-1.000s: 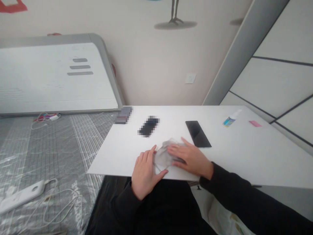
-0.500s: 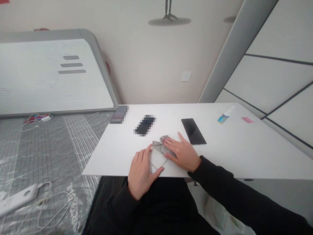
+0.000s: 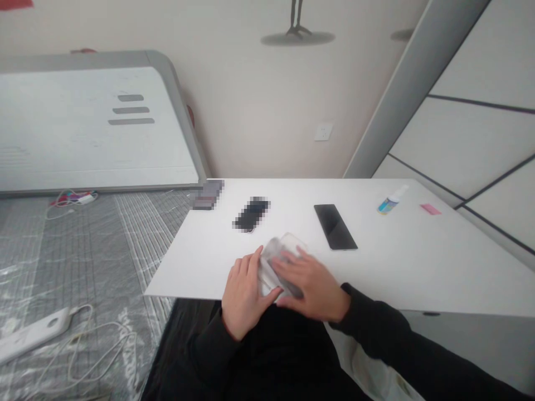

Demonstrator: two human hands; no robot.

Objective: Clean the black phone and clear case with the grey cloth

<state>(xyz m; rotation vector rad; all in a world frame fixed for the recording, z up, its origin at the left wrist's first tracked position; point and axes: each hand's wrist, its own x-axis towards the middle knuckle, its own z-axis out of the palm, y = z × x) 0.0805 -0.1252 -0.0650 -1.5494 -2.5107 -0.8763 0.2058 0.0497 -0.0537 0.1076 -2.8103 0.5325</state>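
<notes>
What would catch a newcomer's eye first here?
Probably the two hands at the table's near edge: the left hand holds a clear sheet-like piece by its left side, while the blurred right hand lies over a grey cloth on it. Next, the dark slab beyond the right hand stands out against the white top, then the blue-labelled bottle farther right.

Cream wall behind a white, grey-edged headboard, upper left.
I see painted dark bird legs at top centre, a white plastic socket lower to their right, dark-lined white panels at right, and a white oblong device on grey striped, glossy-covered bedding at lower left.
</notes>
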